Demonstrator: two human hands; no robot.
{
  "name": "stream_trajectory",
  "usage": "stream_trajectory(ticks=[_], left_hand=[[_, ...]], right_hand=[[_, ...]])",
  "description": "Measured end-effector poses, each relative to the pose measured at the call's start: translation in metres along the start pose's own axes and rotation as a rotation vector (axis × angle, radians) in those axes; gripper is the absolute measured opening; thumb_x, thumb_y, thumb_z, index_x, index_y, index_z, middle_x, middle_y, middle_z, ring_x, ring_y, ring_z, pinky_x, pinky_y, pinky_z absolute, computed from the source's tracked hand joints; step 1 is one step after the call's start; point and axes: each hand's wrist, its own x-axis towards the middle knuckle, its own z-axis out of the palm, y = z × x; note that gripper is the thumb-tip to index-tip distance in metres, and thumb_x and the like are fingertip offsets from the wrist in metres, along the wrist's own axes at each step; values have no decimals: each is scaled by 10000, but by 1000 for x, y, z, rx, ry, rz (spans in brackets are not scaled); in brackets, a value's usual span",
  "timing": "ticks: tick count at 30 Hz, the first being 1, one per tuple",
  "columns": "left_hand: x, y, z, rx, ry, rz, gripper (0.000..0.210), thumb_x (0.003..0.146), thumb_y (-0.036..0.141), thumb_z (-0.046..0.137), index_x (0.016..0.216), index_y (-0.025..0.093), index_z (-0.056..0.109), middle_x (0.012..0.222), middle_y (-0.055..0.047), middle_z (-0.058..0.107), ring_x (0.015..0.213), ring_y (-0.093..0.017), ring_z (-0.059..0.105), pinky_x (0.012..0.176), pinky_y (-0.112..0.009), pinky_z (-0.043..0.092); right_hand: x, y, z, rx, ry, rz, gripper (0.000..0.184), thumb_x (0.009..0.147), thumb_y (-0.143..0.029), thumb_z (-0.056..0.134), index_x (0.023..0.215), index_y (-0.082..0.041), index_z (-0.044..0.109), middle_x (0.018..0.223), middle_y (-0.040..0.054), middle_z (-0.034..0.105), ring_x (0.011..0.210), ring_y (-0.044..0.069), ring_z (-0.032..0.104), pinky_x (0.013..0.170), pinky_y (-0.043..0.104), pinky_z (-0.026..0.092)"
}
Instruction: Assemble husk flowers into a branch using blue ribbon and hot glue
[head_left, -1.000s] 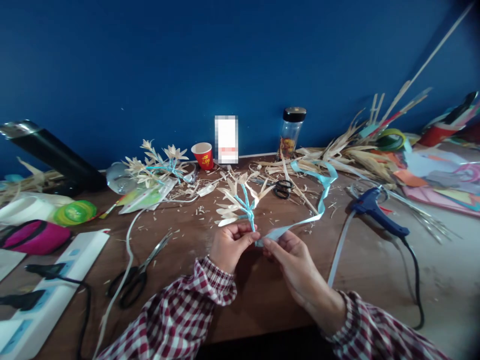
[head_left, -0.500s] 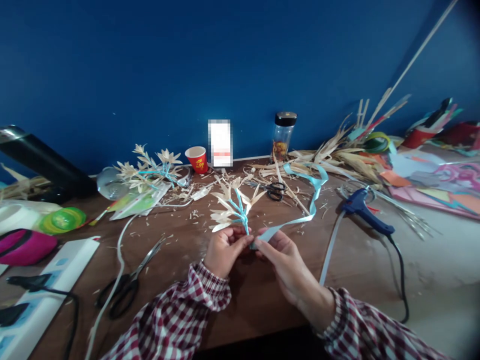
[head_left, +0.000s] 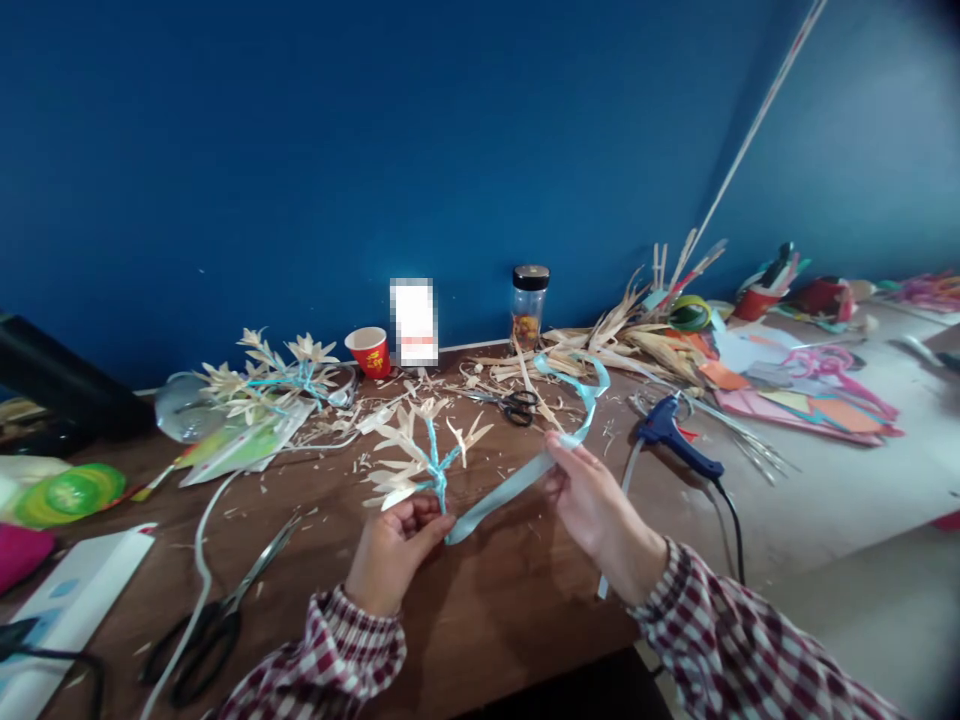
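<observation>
Between the thumb and fingers of my left hand (head_left: 401, 550) is the stem of a corn-husk flower spray (head_left: 437, 468), its pale petals pointing up and its branches wrapped in light blue. A light blue ribbon (head_left: 499, 500) runs from the stem's lower end to my right hand (head_left: 592, 500), which pinches it between thumb and fingers. The stretch between the hands hangs slightly slack. Beyond my right hand the ribbon's loose length curls back over the table. A second husk flower spray (head_left: 300, 375) lies at the back left.
Large scissors (head_left: 217, 625) and a white power strip (head_left: 90, 620) lie left. A blue glue gun (head_left: 675, 440) rests right. Behind stand a red paper cup (head_left: 369, 355) and a lidded jar (head_left: 529, 310). Small scissors (head_left: 517, 405), dried husks (head_left: 637, 345) and scraps cover the back.
My right hand has moved away from my left, to the right, drawing out the ribbon between them. My left hand still grips the stem. The view has turned somewhat to the right.
</observation>
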Motion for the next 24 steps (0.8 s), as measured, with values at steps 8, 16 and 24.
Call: stream_trajectory(ticks=[8, 16, 24], left_hand=[[7, 12, -19, -81, 184, -18, 415, 418, 326, 844, 715, 127, 633, 582, 14, 633, 514, -81, 574, 499, -186, 506], [19, 22, -15, -38, 174, -28, 351, 457, 282, 835, 688, 127, 622, 571, 15, 627, 504, -82, 582, 502, -196, 514], [15, 25, -10, 1, 134, -42, 310, 515, 272, 807, 727, 129, 632, 629, 0, 657, 541, -90, 594, 522, -204, 513]], right_hand=[[59, -61, -25, -116, 166, -136, 122, 720, -263, 667, 688, -184, 581, 601, -50, 548, 419, 37, 403, 349, 144, 323], [79, -94, -34, -677, 128, -230, 329, 627, -276, 762, 458, -181, 497, 433, -42, 423, 471, 114, 483, 402, 197, 341], [-12, -91, 20, -1597, -500, -778, 97, 803, -187, 568, 768, -220, 652, 746, 42, 647, 754, 196, 605, 638, 287, 419]])
